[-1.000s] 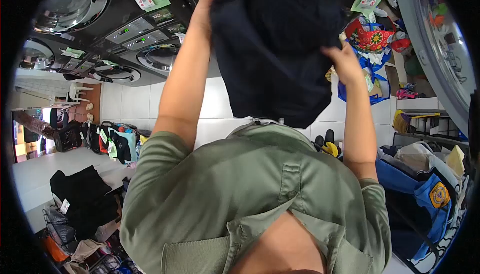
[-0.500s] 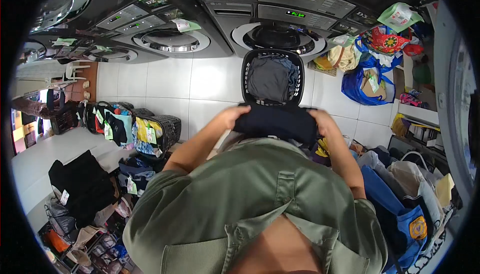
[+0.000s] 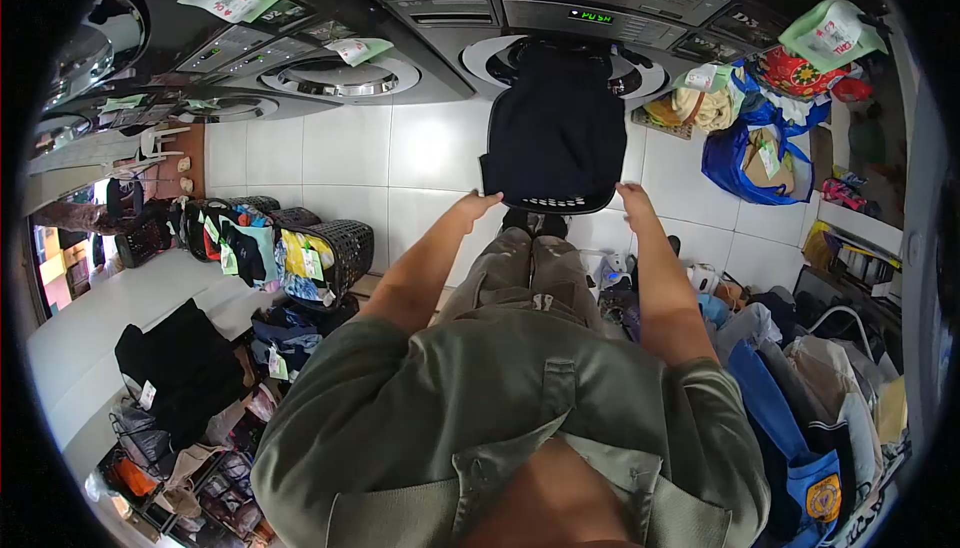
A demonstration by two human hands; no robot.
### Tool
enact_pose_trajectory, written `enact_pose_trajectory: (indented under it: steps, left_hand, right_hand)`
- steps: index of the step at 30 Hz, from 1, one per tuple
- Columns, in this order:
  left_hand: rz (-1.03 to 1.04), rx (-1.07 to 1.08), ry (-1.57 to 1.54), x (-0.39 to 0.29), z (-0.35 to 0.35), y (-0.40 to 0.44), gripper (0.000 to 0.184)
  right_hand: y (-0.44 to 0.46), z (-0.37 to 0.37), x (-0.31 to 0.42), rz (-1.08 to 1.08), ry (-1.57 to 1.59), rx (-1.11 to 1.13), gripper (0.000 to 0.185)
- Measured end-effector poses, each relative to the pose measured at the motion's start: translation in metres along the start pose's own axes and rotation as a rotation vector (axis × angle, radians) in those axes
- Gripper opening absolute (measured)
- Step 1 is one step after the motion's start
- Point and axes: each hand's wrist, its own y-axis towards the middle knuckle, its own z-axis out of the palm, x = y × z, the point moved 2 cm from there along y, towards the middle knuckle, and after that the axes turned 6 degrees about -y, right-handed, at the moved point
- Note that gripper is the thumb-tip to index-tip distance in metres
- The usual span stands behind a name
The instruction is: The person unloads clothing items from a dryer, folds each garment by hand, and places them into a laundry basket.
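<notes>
A dark navy garment (image 3: pixel 560 128) lies spread over the black laundry basket (image 3: pixel 545 205), covering nearly all of it; its far end reaches up to the round washer door (image 3: pixel 485 66). My left hand (image 3: pixel 478 208) is at the near left corner of the garment and basket, fingers closed at the cloth's edge. At the near right corner is my right hand (image 3: pixel 634 206), its fingers beside the edge of the basket and cloth; whether they grip anything is too small to tell.
Black front-loading machines (image 3: pixel 430 8) line the far side. A blue bag (image 3: pixel 730 163) stands on the right floor. Full baskets (image 3: pixel 345 253) and a black garment (image 3: pixel 185 368) are at the left. Bags and clothes (image 3: pixel 825 378) are piled at the near right.
The garment was held up high, came down folded near my body, and now lies spread over the basket. My hands have moved slightly forward, and my legs and shoes now show.
</notes>
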Motion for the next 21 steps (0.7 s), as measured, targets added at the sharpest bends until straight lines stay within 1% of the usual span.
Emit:
enact_pose_trajectory:
  steps: [1,2,3,4,5,7,8,9,10,11,12,13,15,17,18,19,21]
  left_hand:
    - [-0.165,-0.087,-0.010,-0.002,0.004,0.003,0.061]
    - [-0.331,-0.173,-0.020,-0.004,0.003,0.003,0.063]
    - [-0.338,-0.174,-0.016,-0.014,0.000,-0.001,0.063]
    - [-0.121,-0.192,0.043,-0.032,-0.006,-0.004,0.062]
    - [0.109,-0.210,0.097,-0.059,-0.014,-0.007,0.062]
    - [0.684,-0.487,0.211,-0.120,-0.046,-0.016,0.056]
    - [1.044,-0.607,0.238,-0.176,-0.059,-0.051,0.051]
    - [1.309,-0.751,0.190,-0.234,-0.063,-0.098,0.050]
    - [1.445,-0.860,0.276,-0.286,-0.075,-0.139,0.052]
    - [1.645,-0.976,0.314,-0.331,-0.085,-0.177,0.056]
    - [1.783,-1.097,0.334,-0.370,-0.094,-0.213,0.057]
    - [1.908,-1.225,0.304,-0.405,-0.102,-0.239,0.058]
    - [1.902,-1.525,0.422,-0.461,-0.116,-0.278,0.060]
    - [1.791,-1.692,0.564,-0.502,-0.129,-0.287,0.062]
    - [1.703,-1.723,0.601,-0.511,-0.130,-0.286,0.065]
    - [1.694,-1.750,0.589,-0.513,-0.125,-0.286,0.066]
    - [1.756,-1.673,0.549,-0.510,-0.129,-0.286,0.061]
  right_hand:
    - [0.021,-0.004,-0.022,0.156,-0.134,-0.088,0.038]
    - [0.023,-0.003,-0.021,0.160,-0.134,-0.084,0.038]
    - [0.017,-0.002,-0.016,0.123,-0.096,-0.092,0.038]
    - [0.011,-0.004,-0.007,0.082,-0.057,-0.104,0.039]
    - [-0.005,-0.007,0.020,0.072,-0.054,-0.108,0.039]
    - [-0.069,-0.013,0.105,0.013,-0.092,0.038,0.030]
    - [-0.084,-0.018,0.132,-0.115,-0.085,0.087,0.028]
    - [-0.097,-0.025,0.169,-0.275,-0.084,0.129,0.026]
    - [-0.124,-0.029,0.214,-0.463,-0.100,0.160,0.024]
    - [-0.153,-0.034,0.268,-0.656,-0.120,0.191,0.022]
    - [-0.182,-0.045,0.326,-0.860,-0.138,0.247,0.022]
    - [-0.221,-0.055,0.367,-1.028,-0.163,0.312,0.022]
    - [-0.293,-0.074,0.455,-1.235,-0.066,0.281,0.020]
    - [-0.322,-0.082,0.531,-1.409,0.032,0.082,0.021]
    - [-0.324,-0.081,0.572,-1.470,-0.015,-0.068,0.020]
    - [-0.325,-0.081,0.616,-1.524,-0.059,-0.222,0.019]
    - [-0.280,-0.086,0.707,-1.584,-0.266,-0.583,0.026]
